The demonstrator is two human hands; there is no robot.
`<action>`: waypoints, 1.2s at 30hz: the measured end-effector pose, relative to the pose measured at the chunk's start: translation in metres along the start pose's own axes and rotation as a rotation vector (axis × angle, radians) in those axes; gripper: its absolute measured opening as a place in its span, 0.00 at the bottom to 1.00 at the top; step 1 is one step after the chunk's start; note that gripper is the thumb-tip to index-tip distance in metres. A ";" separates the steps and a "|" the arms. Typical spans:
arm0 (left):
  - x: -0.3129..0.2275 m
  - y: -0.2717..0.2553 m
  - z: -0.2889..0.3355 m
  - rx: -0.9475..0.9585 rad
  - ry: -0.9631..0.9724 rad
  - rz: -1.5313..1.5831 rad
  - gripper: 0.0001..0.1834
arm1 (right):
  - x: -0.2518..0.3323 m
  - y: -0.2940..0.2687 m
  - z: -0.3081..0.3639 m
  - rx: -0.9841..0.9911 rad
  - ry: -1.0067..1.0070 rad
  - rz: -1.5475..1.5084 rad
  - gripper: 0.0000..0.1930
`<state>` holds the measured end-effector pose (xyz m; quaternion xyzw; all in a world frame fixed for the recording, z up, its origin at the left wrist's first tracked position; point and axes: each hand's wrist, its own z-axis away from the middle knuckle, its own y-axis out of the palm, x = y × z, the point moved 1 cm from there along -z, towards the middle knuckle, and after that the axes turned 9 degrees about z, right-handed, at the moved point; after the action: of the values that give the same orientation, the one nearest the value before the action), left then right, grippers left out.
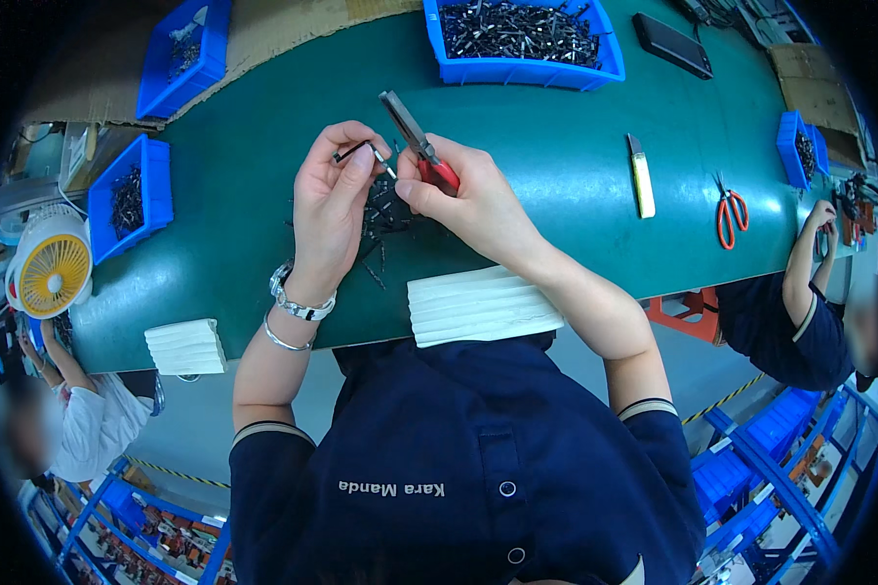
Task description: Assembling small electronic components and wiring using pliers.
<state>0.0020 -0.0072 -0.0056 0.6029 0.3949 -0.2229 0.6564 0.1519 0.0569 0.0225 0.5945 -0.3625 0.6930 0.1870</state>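
Observation:
My left hand (332, 200) pinches a small, thin black-and-white part (385, 166) between thumb and fingertips, above the table. Wrapped in my right hand (483, 200) is a pair of red-handled pliers (405, 122), with the metal jaws pointing up and away to the left. My right thumb and fingertips come close to the white end of the part; I cannot tell whether they touch it. Beneath my hands, a loose pile of small black parts (382, 222) lies on the green table, partly hidden by the hands.
A blue bin (532, 74) of black parts stands at the far side; smaller blue bins (156, 195) are at left and right. A yellow cutter (643, 185) and red-handled scissors (731, 214) lie right. White folded pads (478, 307) line the near edge. Co-workers sit on both sides.

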 end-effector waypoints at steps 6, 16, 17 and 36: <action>0.001 0.004 0.002 -0.017 0.019 -0.065 0.09 | -0.003 0.003 0.000 0.000 -0.007 0.047 0.09; 0.001 0.004 0.002 -0.058 0.000 -0.116 0.09 | -0.007 0.003 0.000 0.061 0.038 0.013 0.08; 0.001 0.000 0.002 -0.034 0.011 -0.132 0.09 | -0.010 0.004 -0.001 0.063 0.038 0.012 0.08; -0.003 0.007 -0.004 0.250 0.346 -1.488 0.05 | -0.008 -0.050 -0.014 -0.285 0.028 -0.654 0.13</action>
<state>0.0041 -0.0028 0.0013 0.2746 0.7650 -0.5508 0.1899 0.1786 0.1012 0.0286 0.6375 -0.2433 0.5471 0.4849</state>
